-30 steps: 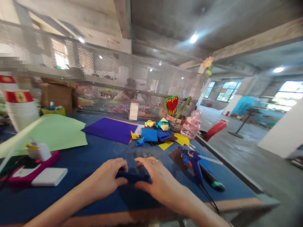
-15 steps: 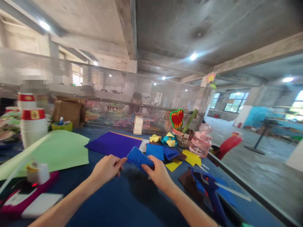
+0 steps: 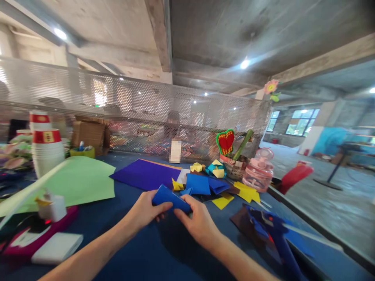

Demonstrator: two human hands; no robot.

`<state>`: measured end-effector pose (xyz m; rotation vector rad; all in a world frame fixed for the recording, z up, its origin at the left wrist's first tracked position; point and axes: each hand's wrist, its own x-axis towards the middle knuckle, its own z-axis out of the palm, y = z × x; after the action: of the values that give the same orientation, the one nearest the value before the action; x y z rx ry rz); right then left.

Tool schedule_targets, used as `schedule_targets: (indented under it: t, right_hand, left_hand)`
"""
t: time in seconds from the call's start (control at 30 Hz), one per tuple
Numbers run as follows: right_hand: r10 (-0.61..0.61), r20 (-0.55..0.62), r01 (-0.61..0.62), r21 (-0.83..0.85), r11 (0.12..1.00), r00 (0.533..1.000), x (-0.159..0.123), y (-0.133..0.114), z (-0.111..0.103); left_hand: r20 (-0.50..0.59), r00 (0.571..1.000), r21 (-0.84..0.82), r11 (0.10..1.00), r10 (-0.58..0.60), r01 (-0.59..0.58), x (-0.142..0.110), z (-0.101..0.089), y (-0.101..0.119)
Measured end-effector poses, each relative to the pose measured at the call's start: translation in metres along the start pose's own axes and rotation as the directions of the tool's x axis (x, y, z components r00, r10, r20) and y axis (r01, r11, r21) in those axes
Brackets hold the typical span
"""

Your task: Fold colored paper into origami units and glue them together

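Observation:
A folded piece of blue paper (image 3: 170,198) is held up between both hands above the dark blue tabletop. My left hand (image 3: 150,208) pinches its left end, thumb across the near face. At the right end, my right hand (image 3: 195,214) grips it between thumb and fingers. Just beyond lie a blue paper square (image 3: 198,184), a darker blue folded sheet (image 3: 218,185) and a small yellow folded paper piece (image 3: 177,185). Yellow paper pieces (image 3: 223,200) rest to the right of them. A large purple sheet (image 3: 143,175) is spread out behind my left hand.
Light green paper (image 3: 84,181), a stack of paper cups (image 3: 47,152) and a pink power strip (image 3: 68,218) with a white adapter stand left. On the right are a blue glue gun (image 3: 281,238), a pink bottle (image 3: 258,173) and a basket (image 3: 234,168). A perforated metal screen (image 3: 140,105) borders the back.
My left hand has moved right and now grips the blue paper's left end. The paper has turned from a pointed, raised shape to a narrower strip. The view has shifted slightly left.

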<state>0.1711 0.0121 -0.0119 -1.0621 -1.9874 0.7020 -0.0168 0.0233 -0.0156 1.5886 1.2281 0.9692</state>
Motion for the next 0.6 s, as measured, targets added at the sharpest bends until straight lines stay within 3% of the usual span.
schedule_targets:
  t: [0.1,0.2,0.4,0.6]
  right_hand:
    - [0.013,-0.069,-0.014,-0.022,1.0,0.998,0.003,0.005,-0.002]
    - [0.056,-0.149,-0.057,0.001,0.998,0.987,0.007,0.012,-0.005]
    - [0.154,-0.007,-0.14,0.377,0.916,0.988,0.006,0.009,0.002]
    - [0.213,0.063,-0.212,0.556,0.804,0.975,0.002,0.0,0.005]
  left_hand:
    - [0.053,0.996,0.15,0.985,0.073,-0.08,0.0,-0.005,-0.007]
    - [0.015,0.984,0.293,0.94,0.176,-0.172,0.001,-0.013,-0.009]
    - [0.011,0.936,-0.007,0.936,0.353,-0.353,-0.002,-0.018,0.007]
    - [-0.049,0.919,0.096,0.918,0.391,-0.385,-0.005,-0.015,0.009]
